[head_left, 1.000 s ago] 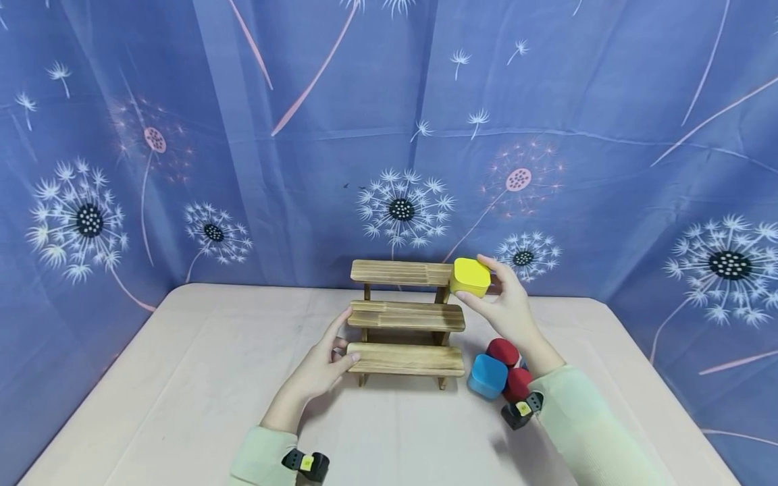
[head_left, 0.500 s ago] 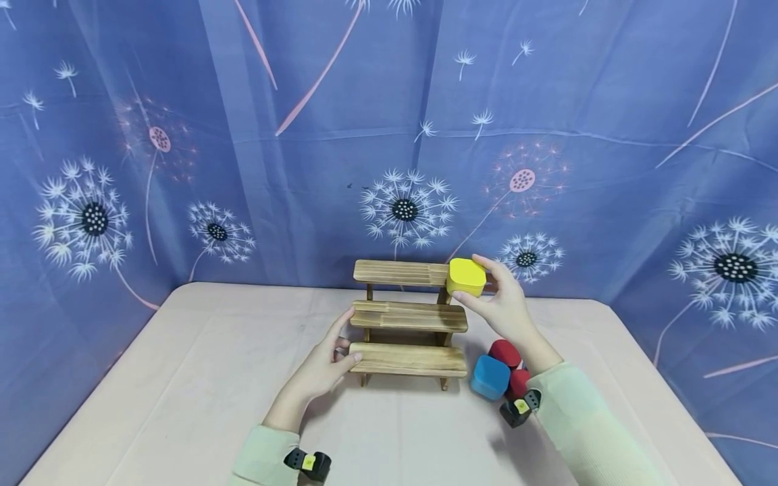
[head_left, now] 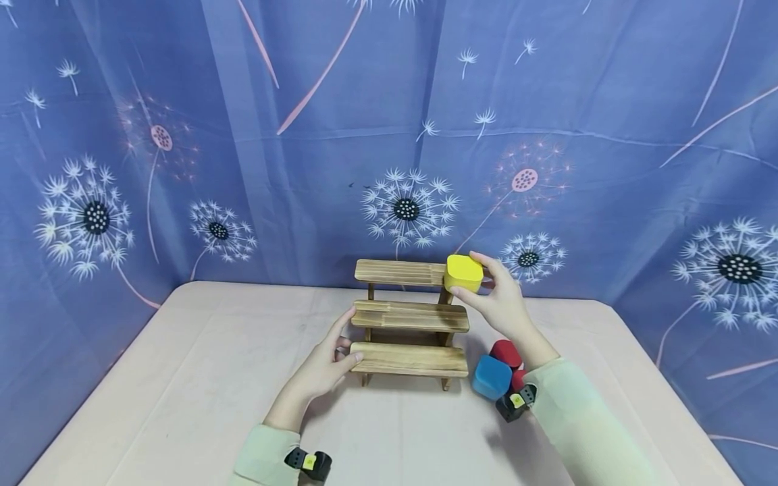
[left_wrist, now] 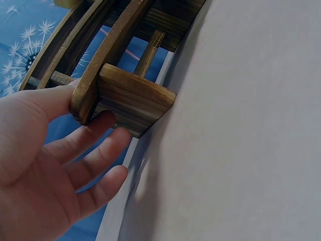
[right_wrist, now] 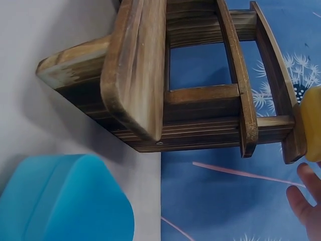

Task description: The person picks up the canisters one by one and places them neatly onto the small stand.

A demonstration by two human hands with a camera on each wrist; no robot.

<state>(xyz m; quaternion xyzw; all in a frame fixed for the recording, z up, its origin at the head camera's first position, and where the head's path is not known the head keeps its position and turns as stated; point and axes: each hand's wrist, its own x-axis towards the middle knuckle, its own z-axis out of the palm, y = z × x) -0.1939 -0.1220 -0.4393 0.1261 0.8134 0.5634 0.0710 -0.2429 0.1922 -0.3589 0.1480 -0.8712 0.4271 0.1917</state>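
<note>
A three-tier wooden display stand [head_left: 410,317] stands on the table in the head view. At its left side my left hand [head_left: 319,364] grips the ends of the boards, thumb on the lowest one and index finger reaching up to the middle one. In the left wrist view that thumb meets a board's edge, and the other fingers [left_wrist: 113,143] bend beside the stand. My right hand [head_left: 501,300] pinches a yellow rounded-square block [head_left: 464,273] between thumb and fingers, at the right end of the top tier. In the right wrist view the yellow block [right_wrist: 312,123] lies against that tier's end.
Right of the stand, on the pale table [head_left: 200,378], sit a blue rounded-square block [head_left: 491,377] and red blocks [head_left: 506,354], partly hidden by my right wrist. A blue dandelion-print curtain [head_left: 304,189] hangs close behind the stand.
My right hand has shifted slightly left with the yellow block, bringing it further over the top tier's right end. My left hand keeps its place on the stand.
</note>
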